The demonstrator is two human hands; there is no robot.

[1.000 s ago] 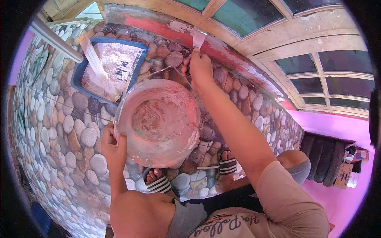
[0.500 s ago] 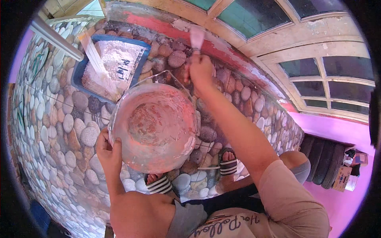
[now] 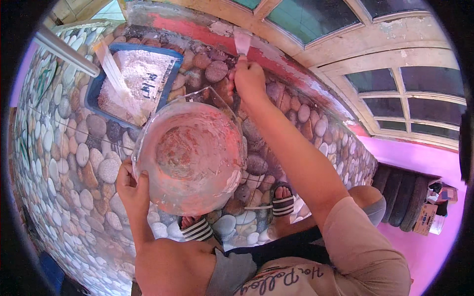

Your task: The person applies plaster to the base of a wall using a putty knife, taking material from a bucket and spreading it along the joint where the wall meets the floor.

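My right hand [image 3: 250,81] is closed round the handle of a putty knife [image 3: 242,42]. Its pale, smeared blade lies against the peeling red strip [image 3: 197,37] low on the wall. My left hand [image 3: 133,190] grips the near left rim of a round bucket [image 3: 197,192], thumb on the edge and fingers outside. Pinkish residue coats the inside of the bucket, which has a thin wire handle [image 3: 211,90] on its far side. Beyond it, a blue tray [image 3: 91,98] holds a whitish, powdery mass with dark marks, and a pale flat stick [image 3: 116,76] leans across it.
The floor [image 3: 94,192] has a pebble pattern. My sandalled feet are just behind the bucket. Wooden-framed windows [image 3: 380,81] rise at the upper right. A grey pole [image 3: 66,52] juts in at upper left; dark tyres [image 3: 397,200] and boxes stand far right.
The view has shifted slightly. The putty knife's blade has turned a little in my right hand, still at the red strip. The left hand keeps its grip on the bucket.
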